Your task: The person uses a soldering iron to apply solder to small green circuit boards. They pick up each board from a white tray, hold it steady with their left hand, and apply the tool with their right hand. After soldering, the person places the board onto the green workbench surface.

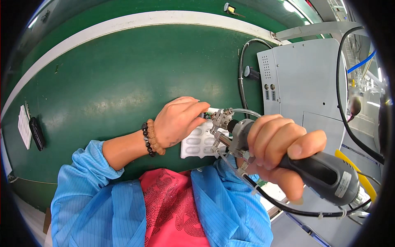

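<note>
I see the green worktop (115,82) filling the view, a grey machine box (308,82) at two o'clock. My right hand (279,148) has its grip wrapped tight around a power screwdriver (325,173). My left hand (179,121) presses fingers on a white tray (197,142) at centre.

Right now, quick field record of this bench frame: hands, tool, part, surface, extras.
left hand: pressed on the white tray, beaded bracelets at the wrist
right hand: wrapped around the power screwdriver
power screwdriver: grey-black, tip at the tray's upper right edge
white tray: moulded pockets, flat on the mat
green mat: work surface
grey machine box: right of the mat
black device: far left
</note>
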Tool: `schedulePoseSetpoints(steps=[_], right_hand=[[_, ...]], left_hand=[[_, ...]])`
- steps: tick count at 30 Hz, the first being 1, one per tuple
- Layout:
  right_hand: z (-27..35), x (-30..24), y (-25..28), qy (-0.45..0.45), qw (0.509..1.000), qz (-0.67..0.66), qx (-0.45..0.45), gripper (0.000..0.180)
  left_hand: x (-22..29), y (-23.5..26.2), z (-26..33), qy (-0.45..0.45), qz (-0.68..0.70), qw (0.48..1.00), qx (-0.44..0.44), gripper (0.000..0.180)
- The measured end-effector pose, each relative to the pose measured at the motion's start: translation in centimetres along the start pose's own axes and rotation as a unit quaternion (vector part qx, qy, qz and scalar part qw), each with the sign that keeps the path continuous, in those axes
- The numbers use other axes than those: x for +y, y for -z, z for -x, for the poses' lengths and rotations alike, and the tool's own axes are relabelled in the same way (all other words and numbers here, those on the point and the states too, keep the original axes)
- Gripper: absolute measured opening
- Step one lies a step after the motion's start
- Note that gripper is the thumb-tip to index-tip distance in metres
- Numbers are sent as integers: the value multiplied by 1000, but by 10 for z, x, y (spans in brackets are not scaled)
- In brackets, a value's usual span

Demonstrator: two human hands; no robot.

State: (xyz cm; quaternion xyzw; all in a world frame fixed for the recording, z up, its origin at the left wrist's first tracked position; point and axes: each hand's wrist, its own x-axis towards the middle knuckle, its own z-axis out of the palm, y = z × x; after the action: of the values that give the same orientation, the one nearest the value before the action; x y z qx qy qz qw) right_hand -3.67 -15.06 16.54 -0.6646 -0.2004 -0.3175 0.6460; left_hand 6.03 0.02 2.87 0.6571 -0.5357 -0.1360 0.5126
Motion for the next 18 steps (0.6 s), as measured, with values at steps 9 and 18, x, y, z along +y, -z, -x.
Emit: schedulePoseSetpoints(steps=[9, 18], right_hand=[[-1, 0, 1, -33, 999, 9, -20, 54], [16, -53, 7, 79, 992, -22, 100, 50]], left_hand=[[-1, -2, 1, 5, 7, 1000, -4, 37], [-5, -2, 5, 5, -4, 1000, 3, 34]])
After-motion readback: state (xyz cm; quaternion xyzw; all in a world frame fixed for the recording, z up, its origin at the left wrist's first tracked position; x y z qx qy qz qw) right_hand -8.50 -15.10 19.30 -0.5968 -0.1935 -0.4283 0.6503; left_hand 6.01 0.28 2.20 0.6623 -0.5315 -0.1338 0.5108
